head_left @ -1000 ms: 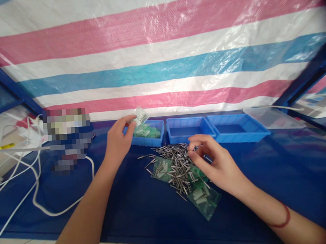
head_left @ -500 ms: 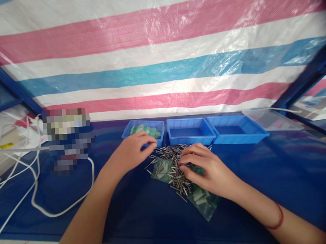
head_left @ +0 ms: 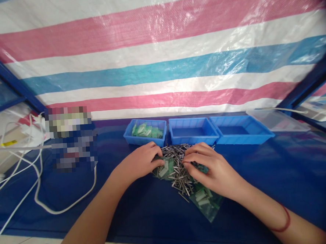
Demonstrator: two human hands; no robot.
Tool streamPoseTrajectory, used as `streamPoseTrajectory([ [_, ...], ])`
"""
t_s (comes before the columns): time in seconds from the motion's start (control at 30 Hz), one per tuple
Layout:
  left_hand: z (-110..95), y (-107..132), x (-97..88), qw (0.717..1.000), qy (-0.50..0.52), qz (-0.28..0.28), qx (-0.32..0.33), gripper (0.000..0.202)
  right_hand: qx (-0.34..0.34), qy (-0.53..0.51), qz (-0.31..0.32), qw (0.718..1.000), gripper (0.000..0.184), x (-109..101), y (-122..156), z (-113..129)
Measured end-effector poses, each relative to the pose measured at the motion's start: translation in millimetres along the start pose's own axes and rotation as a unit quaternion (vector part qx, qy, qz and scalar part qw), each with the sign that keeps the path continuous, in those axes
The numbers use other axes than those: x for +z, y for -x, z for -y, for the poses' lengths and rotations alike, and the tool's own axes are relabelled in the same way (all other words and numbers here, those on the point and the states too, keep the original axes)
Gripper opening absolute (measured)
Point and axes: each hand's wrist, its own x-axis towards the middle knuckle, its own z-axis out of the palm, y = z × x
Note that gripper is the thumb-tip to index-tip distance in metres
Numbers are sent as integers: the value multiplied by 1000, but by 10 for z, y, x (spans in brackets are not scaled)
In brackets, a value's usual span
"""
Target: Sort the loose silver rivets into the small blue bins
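A heap of thin metal pins or nails lies on the blue table. My left hand reaches down at the heap's left side, thumb and fingers apart, by a small clear-and-green plastic bag with pale strips on it. Over the heap's right side, my right hand has its thumb and index fingertips together; whatever lies between them is too small to make out. Under that hand another green-tinted bag sticks out toward me, partly covered by it.
Behind the heap stand a blue bin with several green bags, a middle blue bin and a right blue bin. A clear lid lies at the back right. White cables loop across the left side.
My left hand has come down and right from in front of the left bin to the bag at the heap. My right hand stays over the heap. The view has shifted slightly.
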Motion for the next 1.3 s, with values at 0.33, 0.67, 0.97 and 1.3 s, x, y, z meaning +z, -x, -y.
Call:
streamPoseTrajectory([
  [0.33, -151, -29, -149, 977, 158, -144, -14, 12, 50, -4, -47, 998, 18, 44, 20, 2],
  [0.67, -259, -114, 48, 905, 407, -110, -54, 16, 203, -142, -65, 967, 26, 49, 38, -99],
  [0.97, -230, -145, 149, 909, 390, -137, -47, 19, 207, -207, -75, 953, 23, 45, 38, -62],
  [1.3, -303, -163, 157, 883, 443, -147, -56, 39, 204, -198, -131, 950, 21, 36, 74, -33],
])
